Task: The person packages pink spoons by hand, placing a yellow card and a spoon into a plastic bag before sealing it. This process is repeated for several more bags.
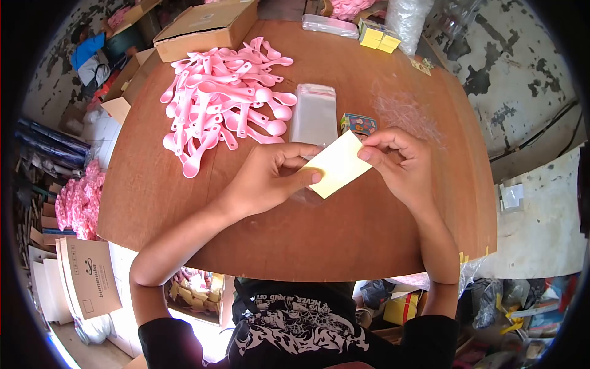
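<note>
hands grip a pale yellow card between them: the left hand [264,178], fingers curled, pinches its lower left corner under the thumb; the right hand [402,161], partly closed, pinches its upper right edge between thumb and fingertips. the yellow card [339,165] is tilted above the wooden table [276,240], near the clear bags [314,114]. open carton [195,294] below the table edge: yellowish and pink pieces. cardboard box [206,29] beside the pink spoons [230,92]: contents not visible.

Pale yellow rectangular card [341,165], visible face plain, set diagonally, held between left hand [270,175] and right hand [399,161], over brown tabletop [369,234].
</note>
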{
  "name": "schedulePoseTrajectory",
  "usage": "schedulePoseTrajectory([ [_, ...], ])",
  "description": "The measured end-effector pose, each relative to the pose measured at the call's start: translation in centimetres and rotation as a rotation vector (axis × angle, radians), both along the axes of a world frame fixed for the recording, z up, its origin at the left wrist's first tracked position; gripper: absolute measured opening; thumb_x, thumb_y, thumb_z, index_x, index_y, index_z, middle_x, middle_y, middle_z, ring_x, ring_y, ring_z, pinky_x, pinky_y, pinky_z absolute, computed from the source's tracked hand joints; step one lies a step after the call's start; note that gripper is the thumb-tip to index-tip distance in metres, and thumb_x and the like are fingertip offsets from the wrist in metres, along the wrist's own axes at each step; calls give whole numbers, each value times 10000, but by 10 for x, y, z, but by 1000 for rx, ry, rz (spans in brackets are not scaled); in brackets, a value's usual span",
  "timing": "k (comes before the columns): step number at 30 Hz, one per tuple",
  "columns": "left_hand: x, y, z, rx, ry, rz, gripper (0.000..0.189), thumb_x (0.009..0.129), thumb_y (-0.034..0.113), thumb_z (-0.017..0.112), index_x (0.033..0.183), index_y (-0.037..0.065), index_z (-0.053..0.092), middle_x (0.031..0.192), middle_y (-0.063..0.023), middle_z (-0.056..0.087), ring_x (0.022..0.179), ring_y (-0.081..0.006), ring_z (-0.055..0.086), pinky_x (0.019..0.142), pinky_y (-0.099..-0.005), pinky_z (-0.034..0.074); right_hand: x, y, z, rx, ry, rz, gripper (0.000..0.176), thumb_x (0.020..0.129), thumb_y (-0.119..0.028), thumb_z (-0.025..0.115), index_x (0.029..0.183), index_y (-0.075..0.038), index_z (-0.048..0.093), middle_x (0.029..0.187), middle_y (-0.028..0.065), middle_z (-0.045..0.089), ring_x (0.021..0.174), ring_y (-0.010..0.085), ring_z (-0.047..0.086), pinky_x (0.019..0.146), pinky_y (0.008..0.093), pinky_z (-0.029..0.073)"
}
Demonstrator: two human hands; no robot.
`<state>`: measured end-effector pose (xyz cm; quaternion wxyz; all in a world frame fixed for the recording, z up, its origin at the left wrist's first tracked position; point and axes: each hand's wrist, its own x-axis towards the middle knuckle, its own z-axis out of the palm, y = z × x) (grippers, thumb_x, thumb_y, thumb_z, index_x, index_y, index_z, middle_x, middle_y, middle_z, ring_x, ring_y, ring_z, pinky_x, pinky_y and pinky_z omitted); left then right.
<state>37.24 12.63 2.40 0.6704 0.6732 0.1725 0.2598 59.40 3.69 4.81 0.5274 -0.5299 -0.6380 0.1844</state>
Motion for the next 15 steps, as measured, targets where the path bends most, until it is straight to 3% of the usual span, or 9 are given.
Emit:
schedulePoseTrajectory([
  [3,8,2,11,-40,49,-32,358,916,35,645,1246,-76,563,1074,-110,704,908,-83,645,773,-227,537,0,-4,6,-3,-79,49,114,859,-100,727,930,-14,706,800,45,697,690,67,600,618,225,458],
  [5,13,5,13,120,32,-34,361,916,49,650,1245,-73,567,1063,-111,708,890,-72,640,752,-221,532,0,-3,9,24,-117,88,115,863,-102,720,943,-19,710,842,55,691,732,85,607,633,233,463],
  [12,27,9,29,203,90,2,319,913,55,655,1211,-50,609,1009,-102,721,862,-64,641,733,-212,523,1,-2,8,21,-142,213,138,882,-112,695,995,-34,711,990,82,659,870,155,621,694,270,486],
  [14,31,11,25,214,28,-3,285,916,97,661,1180,-11,653,841,-58,719,722,-29,583,619,-212,479,3,-2,7,-10,-97,227,152,887,-103,689,1017,-27,701,992,81,658,872,148,623,702,266,494],
  [15,32,11,25,214,28,-3,285,916,97,661,1180,-11,653,841,-58,719,722,-29,583,619,-212,479,4,-2,6,-42,-52,241,166,892,-94,683,1040,-19,690,995,79,656,875,141,625,711,262,502],
])
